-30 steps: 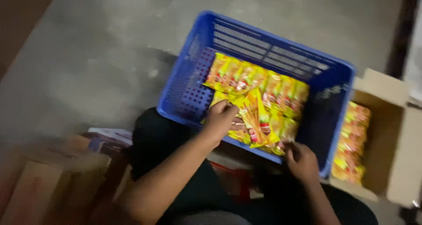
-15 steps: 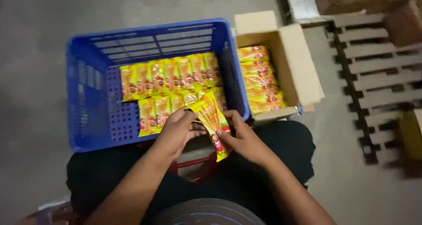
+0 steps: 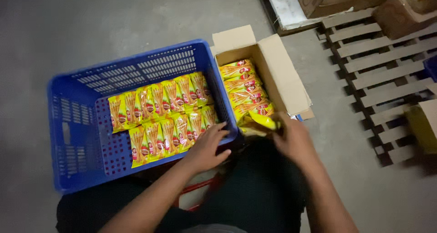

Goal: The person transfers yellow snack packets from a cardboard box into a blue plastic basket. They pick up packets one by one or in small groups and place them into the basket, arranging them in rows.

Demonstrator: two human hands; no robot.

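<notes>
The right hand (image 3: 295, 139) is clamped on a yellow plastic snack packet (image 3: 257, 122) at the near end of the open brown cardboard box (image 3: 286, 73), long axis running left-right. The left hand (image 3: 207, 149), fingers spread, rests on the packets in the blue plastic crate (image 3: 73, 137).

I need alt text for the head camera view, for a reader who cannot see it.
A seated person's left hand rests on yellow snack packets lined up in a blue crate, while the right hand grips a packet at an open cardboard box of them.
</notes>
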